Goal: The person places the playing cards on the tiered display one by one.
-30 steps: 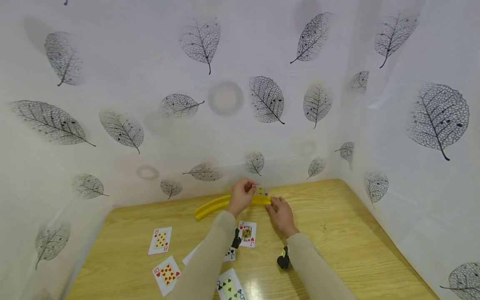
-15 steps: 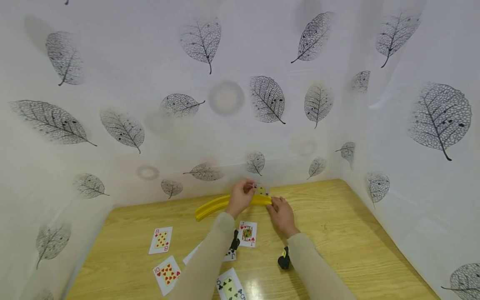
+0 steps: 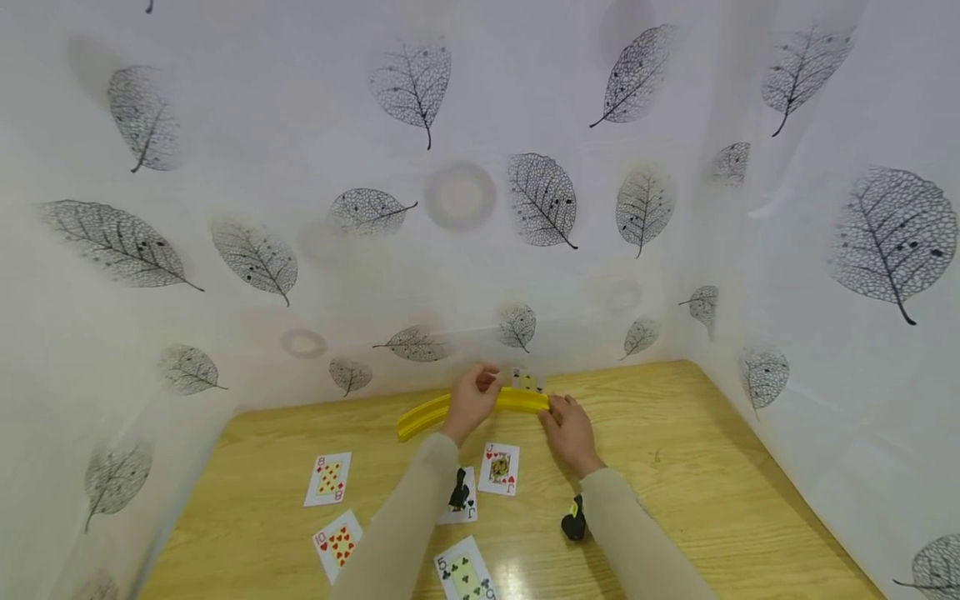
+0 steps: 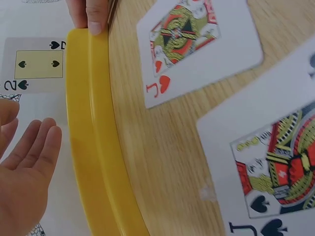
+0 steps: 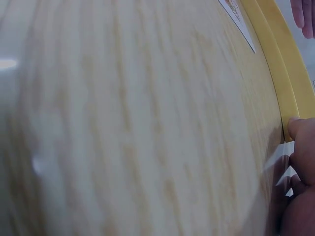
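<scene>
A curved yellow card holder (image 3: 521,400) lies at the back of the table. The two of spades (image 4: 38,64) stands up in its slot near the right end. My left hand (image 3: 471,404) is just left of that card. In the left wrist view its fingers (image 4: 49,147) are extended and apart from the card, with nothing between them. At the holder's right end, my right hand (image 3: 572,429) pinches the yellow plastic, thumb (image 5: 294,129) on the near side.
Face-up cards lie on the table: the jack of hearts (image 3: 498,468), jack of spades (image 3: 468,500), eight of diamonds (image 3: 328,479), ten of hearts (image 3: 341,542) and a clubs card (image 3: 465,571). Behind the holder rises a white leaf-print sheet (image 3: 457,275).
My left fingers have let go of the two of spades and drawn off to the left; the card stays upright in the holder. My right hand keeps its grip. The head view has shifted slightly.
</scene>
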`<move>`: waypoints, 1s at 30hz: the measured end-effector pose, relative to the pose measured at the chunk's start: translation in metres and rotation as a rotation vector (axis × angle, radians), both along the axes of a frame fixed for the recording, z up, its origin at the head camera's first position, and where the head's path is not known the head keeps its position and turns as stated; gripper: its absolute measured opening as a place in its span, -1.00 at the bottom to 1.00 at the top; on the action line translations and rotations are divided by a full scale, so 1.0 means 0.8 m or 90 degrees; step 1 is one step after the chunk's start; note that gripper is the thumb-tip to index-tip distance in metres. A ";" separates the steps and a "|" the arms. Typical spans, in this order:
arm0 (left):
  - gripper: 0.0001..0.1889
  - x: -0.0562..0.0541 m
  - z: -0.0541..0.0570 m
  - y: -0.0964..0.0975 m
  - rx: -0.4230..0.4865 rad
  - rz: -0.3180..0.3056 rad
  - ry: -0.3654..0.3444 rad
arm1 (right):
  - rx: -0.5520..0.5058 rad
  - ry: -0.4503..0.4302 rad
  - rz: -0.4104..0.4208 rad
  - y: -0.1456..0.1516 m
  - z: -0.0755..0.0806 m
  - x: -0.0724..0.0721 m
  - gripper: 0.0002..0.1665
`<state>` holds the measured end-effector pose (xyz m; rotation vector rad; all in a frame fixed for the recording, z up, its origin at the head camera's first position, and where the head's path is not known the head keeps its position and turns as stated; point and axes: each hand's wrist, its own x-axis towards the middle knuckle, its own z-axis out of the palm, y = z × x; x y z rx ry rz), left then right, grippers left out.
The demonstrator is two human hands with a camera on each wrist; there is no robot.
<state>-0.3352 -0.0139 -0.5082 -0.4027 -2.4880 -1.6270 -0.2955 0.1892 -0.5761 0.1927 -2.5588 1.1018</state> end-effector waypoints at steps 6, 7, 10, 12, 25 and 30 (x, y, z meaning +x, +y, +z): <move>-0.77 0.007 0.000 -0.014 -0.004 -0.006 0.013 | -0.004 -0.004 -0.001 0.000 0.002 0.000 -0.86; -0.76 0.008 0.000 -0.017 -0.005 -0.005 0.023 | -0.005 -0.009 -0.002 0.000 0.003 0.001 -0.85; -0.76 0.011 0.002 -0.028 -0.006 -0.001 0.050 | -0.006 -0.019 -0.002 -0.002 0.005 0.001 -0.85; -0.76 0.014 0.005 -0.037 -0.014 0.004 0.067 | -0.005 -0.019 -0.002 -0.002 0.005 0.001 -0.85; -0.63 0.037 0.014 -0.112 -0.080 0.017 0.103 | 0.005 -0.002 -0.010 -0.003 0.004 0.004 -0.83; -0.60 0.050 0.009 -0.145 -0.130 0.038 0.119 | 0.008 0.003 -0.004 -0.002 0.004 0.005 -0.84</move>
